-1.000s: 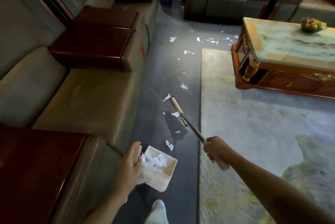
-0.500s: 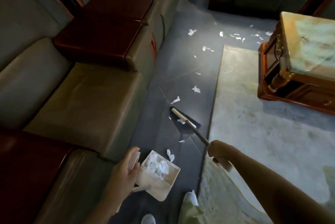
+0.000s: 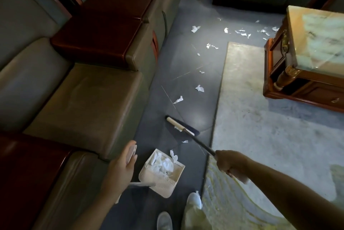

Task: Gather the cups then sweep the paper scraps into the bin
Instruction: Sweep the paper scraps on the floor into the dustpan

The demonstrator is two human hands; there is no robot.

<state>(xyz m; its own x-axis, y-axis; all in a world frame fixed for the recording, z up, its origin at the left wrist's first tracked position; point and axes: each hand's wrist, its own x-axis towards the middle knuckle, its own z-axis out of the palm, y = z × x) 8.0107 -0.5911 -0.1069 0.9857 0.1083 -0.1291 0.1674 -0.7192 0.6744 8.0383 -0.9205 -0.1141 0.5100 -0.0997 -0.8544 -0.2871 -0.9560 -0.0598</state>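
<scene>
My right hand [image 3: 230, 164] grips the handle of a broom [image 3: 181, 127], whose cream head with dark bristles rests on the grey floor ahead of me. My left hand [image 3: 121, 168] holds the top of a long dustpan handle. The cream dustpan [image 3: 162, 173] sits on the floor between my hands and holds a heap of white scraps. One paper scrap [image 3: 174, 155] lies at the pan's mouth, another scrap [image 3: 185, 141] lies just behind the broom head, and several more scraps [image 3: 199, 88] trail away toward the far sofa. No cups are in view.
A leather sofa [image 3: 83, 95] with dark wooden armrests runs along the left. A pale rug [image 3: 260, 136] covers the floor on the right, under a wooden coffee table [image 3: 305, 58] with a marble top. My shoes [image 3: 193, 200] show at the bottom edge.
The broom head has come down onto the floor and been drawn back toward the dustpan. I have stepped forward, so the sofa and table appear closer. Both hands keep their hold.
</scene>
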